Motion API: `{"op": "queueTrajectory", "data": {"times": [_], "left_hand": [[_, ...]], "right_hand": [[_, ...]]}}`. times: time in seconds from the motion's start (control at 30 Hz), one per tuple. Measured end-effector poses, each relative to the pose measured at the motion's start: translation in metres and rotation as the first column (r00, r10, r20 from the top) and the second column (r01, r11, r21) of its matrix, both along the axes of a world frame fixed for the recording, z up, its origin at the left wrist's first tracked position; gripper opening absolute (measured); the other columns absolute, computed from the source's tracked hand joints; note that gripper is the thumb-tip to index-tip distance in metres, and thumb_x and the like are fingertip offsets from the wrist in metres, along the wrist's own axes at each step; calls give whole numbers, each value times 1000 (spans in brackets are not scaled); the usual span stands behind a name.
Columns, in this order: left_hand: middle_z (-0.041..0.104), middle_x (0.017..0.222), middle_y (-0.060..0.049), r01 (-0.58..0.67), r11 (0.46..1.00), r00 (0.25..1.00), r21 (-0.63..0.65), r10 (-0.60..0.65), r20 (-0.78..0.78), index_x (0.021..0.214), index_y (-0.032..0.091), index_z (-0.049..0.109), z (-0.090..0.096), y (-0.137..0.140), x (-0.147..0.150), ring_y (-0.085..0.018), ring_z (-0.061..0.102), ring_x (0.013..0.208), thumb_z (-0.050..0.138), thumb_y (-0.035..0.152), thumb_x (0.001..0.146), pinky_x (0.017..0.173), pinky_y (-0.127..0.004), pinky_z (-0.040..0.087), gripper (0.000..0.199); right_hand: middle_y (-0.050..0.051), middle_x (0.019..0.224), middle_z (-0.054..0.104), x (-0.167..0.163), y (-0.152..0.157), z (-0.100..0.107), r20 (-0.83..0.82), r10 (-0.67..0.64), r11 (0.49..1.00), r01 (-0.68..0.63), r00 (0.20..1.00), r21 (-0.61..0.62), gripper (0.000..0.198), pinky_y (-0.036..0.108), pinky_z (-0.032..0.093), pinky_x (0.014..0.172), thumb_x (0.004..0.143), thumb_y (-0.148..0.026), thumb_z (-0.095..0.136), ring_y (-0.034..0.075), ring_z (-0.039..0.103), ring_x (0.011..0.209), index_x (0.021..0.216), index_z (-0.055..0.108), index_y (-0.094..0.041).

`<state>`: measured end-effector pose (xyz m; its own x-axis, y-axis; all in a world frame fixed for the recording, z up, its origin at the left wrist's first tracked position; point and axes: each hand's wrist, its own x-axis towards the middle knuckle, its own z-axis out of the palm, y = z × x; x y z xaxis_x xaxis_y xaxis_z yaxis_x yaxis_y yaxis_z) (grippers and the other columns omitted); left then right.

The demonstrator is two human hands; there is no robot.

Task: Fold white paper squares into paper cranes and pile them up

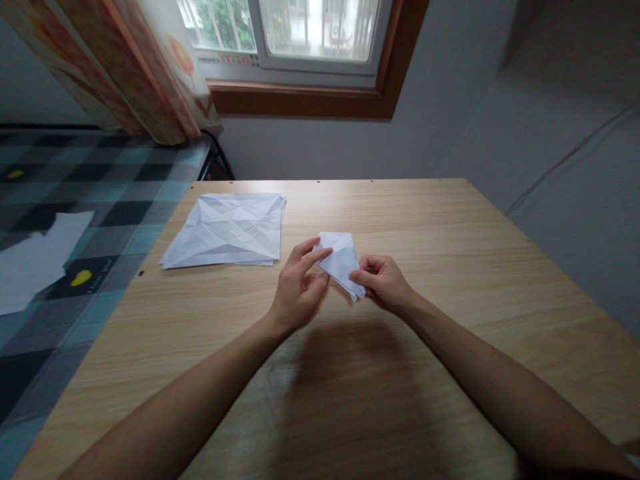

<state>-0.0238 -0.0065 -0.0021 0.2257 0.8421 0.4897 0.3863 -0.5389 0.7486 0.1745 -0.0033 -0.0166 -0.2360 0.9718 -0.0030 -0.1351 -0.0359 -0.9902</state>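
Observation:
A small piece of folded white paper (pixel 342 252) is held over the wooden table, its layers showing at the lower, narrower end. My left hand (pixel 301 285) is at its left side, with fingertips resting on the upper face and the thumb by the lower left edge. With thumb and bent fingers, my right hand (pixel 383 280) pinches the lower right corner. To the left lies a stack of creased white paper sheets (pixel 240 230), flat and apart from both hands.
The light wooden table (pixel 475 320) reaches a wall under a window (pixel 320 33). On the left is a surface with a checked cloth (pixel 130 213), bearing loose white paper pieces (pixel 37 267). A patterned curtain (pixel 145 67) hangs behind it. A cable (pixel 565 163) runs along the right wall.

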Motion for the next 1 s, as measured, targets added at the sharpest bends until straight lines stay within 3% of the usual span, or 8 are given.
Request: {"op": "queueTrajectory", "data": {"times": [0.17, 0.4, 0.57, 0.67, 0.8, 1.0], "left_hand": [[66, 117, -11, 34, 993, 990, -111, -18, 138, 102, 19, 74, -1, 3, -1, -23, 62, 109, 60, 25, 85, 99, -40, 49, 23], [64, 120, -11, 129, 978, 973, -162, -94, 210, 104, 19, 74, -3, 2, -1, -24, 61, 110, 56, 12, 73, 84, -36, 56, 37], [63, 124, -13, 177, 962, 959, -208, -120, 257, 105, 19, 73, -2, 0, 0, -26, 61, 113, 60, 16, 75, 80, -33, 57, 33], [66, 118, -11, 124, 972, 972, -201, -79, 219, 102, 19, 74, -1, 0, 2, -23, 63, 108, 62, 20, 80, 82, -32, 56, 25], [72, 94, -6, 7, 978, 982, -207, 33, 186, 90, 19, 73, 0, 1, 5, -18, 65, 87, 60, 25, 86, 74, -26, 53, 15], [65, 70, 0, -136, 952, 942, -275, 211, 263, 81, 18, 68, -3, 6, 3, -14, 57, 66, 59, 23, 85, 63, -24, 43, 11]], "right_hand": [[-7, 38, 48, 5, 2, 2, -35, 83, 995, -85, 996, -52, 53, 19, 21, 37, 58, -54, 87, 5, 36, 33, 51, 47, -19], [-6, 37, 49, 6, 2, 6, -49, 116, 988, -120, 992, -96, 56, 19, 23, 35, 52, -58, 88, 6, 37, 32, 50, 47, -19], [-6, 38, 50, 8, 3, 3, -52, 142, 984, -146, 989, -101, 55, 18, 22, 36, 53, -55, 89, 6, 39, 33, 51, 48, -18], [-5, 38, 50, 9, 4, 1, -53, 159, 983, -164, 986, -88, 54, 19, 23, 37, 56, -56, 87, 7, 40, 34, 51, 49, -18], [-5, 40, 50, 10, 3, 0, -64, 175, 982, -179, 982, -65, 53, 20, 24, 39, 59, -56, 85, 7, 40, 36, 51, 48, -19], [-6, 47, 48, 9, 3, 1, -4, 187, 981, -187, 982, -51, 47, 21, 23, 43, 62, -46, 84, 7, 39, 42, 54, 46, -19]]}}
